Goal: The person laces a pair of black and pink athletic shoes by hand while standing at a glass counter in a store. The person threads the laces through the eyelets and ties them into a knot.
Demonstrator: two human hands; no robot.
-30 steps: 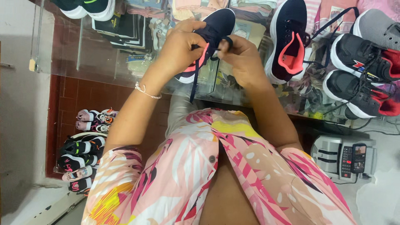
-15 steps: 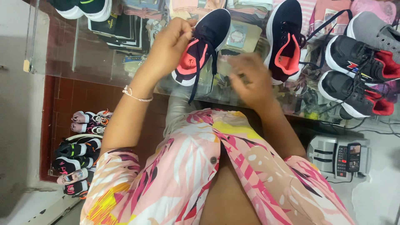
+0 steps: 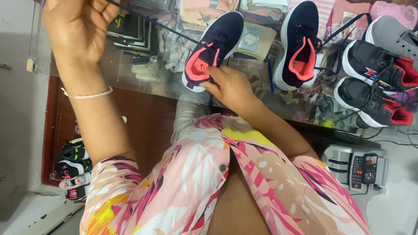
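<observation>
- The right hand (image 3: pixel 230 87) pinches the heel collar of the navy sneaker (image 3: pixel 212 50), fingers closed on its coral lining, pinning the shoe sole-down on the glass counter (image 3: pixel 143 87) so it does not slide.
- The left hand (image 3: pixel 78 30) is raised well up and to the left of that sneaker, fingers curled shut around the dark lace (image 3: pixel 170 29); the lace runs taut from the fist down to the shoe's eyelets, which suggests the height gives pulling room.
- The matching sneaker (image 3: pixel 300 48) lies just right of the held one, its coral opening facing the person.
- Farther right of the held sneaker sit black sneakers with red lining (image 3: pixel 374 82) and a grey one (image 3: pixel 394 37), crowded together.
- A desk phone (image 3: pixel 355 167) sits below and right of the held sneaker, off the glass.
</observation>
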